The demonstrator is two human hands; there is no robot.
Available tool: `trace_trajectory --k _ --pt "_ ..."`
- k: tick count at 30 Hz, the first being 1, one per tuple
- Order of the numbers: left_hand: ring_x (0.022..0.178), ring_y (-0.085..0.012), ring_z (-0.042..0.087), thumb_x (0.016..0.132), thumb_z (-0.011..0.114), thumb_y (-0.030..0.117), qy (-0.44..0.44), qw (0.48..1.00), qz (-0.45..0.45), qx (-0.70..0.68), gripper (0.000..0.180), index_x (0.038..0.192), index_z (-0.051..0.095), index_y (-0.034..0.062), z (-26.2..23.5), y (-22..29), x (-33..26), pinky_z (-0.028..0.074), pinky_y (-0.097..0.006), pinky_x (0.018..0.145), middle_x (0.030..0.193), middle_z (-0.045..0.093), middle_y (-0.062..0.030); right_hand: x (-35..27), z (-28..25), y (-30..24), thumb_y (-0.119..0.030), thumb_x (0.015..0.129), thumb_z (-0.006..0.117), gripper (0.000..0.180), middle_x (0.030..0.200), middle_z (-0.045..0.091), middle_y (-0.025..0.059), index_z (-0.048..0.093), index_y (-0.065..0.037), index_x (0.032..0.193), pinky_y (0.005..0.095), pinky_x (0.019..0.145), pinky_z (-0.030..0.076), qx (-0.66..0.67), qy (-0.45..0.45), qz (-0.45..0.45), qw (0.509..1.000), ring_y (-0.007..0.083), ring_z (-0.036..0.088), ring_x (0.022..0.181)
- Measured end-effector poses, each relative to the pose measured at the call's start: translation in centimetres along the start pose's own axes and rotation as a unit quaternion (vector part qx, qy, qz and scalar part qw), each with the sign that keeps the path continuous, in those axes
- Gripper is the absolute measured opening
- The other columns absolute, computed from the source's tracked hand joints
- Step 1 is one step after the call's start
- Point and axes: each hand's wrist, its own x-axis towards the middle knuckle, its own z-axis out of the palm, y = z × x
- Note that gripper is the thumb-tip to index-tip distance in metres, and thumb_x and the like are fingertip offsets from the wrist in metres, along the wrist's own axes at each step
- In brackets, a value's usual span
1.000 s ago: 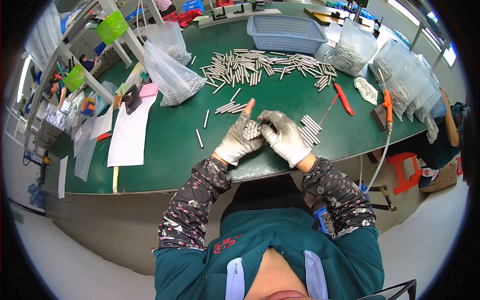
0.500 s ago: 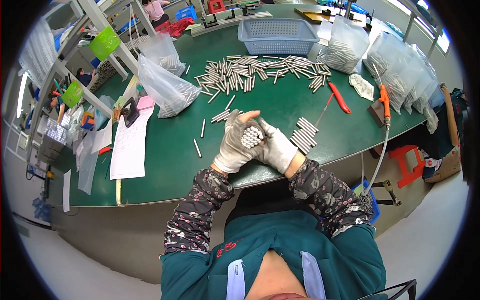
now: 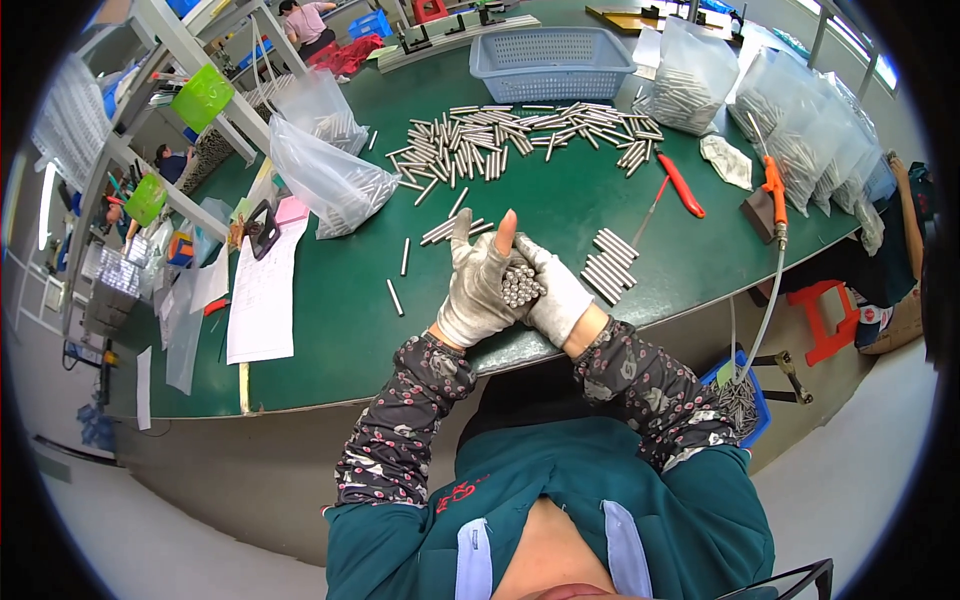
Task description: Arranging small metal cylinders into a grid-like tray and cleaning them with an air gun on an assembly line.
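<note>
- Green desk (image 3: pixel 330 330) filled a cluttered workshop, its near edge curving just under the hands.
- Left hand (image 3: pixel 478 285) and right hand (image 3: pixel 556 292), both gloved, were closed around one bundle of short metal rods (image 3: pixel 520 283), held on end above that edge.
- Rods looked stiff, smooth and heavy together; loose ones could slip, so gripping around the bundle's middle seemed safest.
- Open room lay left of the hands; stacked rods (image 3: pixel 604 265) sat just right.

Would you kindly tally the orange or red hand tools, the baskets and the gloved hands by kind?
Red-handled screwdriver: 1
Orange-handled tool with hose: 1
Blue-grey basket: 1
Gloved hands, left hand and right hand, around a bundle of metal rods: 2
Total: 5
</note>
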Motion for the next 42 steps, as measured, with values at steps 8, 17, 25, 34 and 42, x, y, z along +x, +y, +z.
trace_trajectory --k 8,17,25,34,42 --pt "0.090 -0.0200 0.060 0.062 0.073 0.021 -0.005 1.000 -0.021 0.020 0.109 0.140 0.001 0.0009 -0.5 1.1 0.8 0.002 -0.057 0.104 0.080 0.062 0.0025 0.0 -0.2 -0.3 -0.026 0.092 0.046 0.024 0.097 0.062 0.0059 0.056 -0.008 0.104 0.0310 0.076 0.051 0.029 0.003 0.018 0.999 0.0177 0.060 0.087" --pt "0.083 -0.0185 0.058 0.064 0.070 0.020 -0.005 0.997 0.027 0.065 0.089 0.136 0.020 0.0008 -1.0 1.8 1.9 0.003 -0.062 0.103 0.084 0.056 -0.0004 -0.3 -0.3 -0.3 -0.027 0.092 0.042 0.028 0.103 0.061 0.0074 0.056 -0.007 0.106 0.0329 0.083 0.048 0.051 -0.041 0.002 0.998 0.0195 0.059 0.093" --pt "0.082 -0.0193 0.059 0.058 0.073 0.018 0.000 0.999 0.026 0.038 0.064 0.115 0.047 0.0066 -0.4 1.2 1.3 0.017 -0.055 0.104 0.079 0.059 -0.0014 -0.8 -1.6 -0.7 -0.032 0.093 0.037 0.037 0.109 0.058 0.0116 0.052 -0.004 0.111 0.0361 0.087 0.047 0.117 -0.085 0.053 0.988 0.0230 0.057 0.098" --pt "0.079 -0.0070 0.057 0.061 0.076 0.001 0.055 0.859 -0.301 -0.410 0.047 0.099 0.050 0.0050 0.4 -0.4 -1.0 0.048 -0.021 0.071 0.083 0.059 0.0010 -0.7 -0.8 -0.1 -0.026 0.092 0.045 0.039 0.118 0.053 0.0105 0.045 -0.001 0.121 0.0411 0.093 0.041 -0.059 -0.117 0.008 0.991 0.0217 0.052 0.108" --pt "0.075 -0.0121 0.056 0.062 0.078 0.011 0.041 0.925 -0.229 -0.301 0.045 0.097 0.050 0.0067 1.0 -1.4 -1.8 0.048 -0.024 0.069 0.084 0.056 -0.0006 -0.8 -0.4 -0.1 -0.012 0.086 0.051 0.034 0.109 0.059 0.0083 0.049 0.001 0.117 0.0343 0.095 0.040 -0.081 -0.127 -0.010 0.989 0.0178 0.054 0.104"
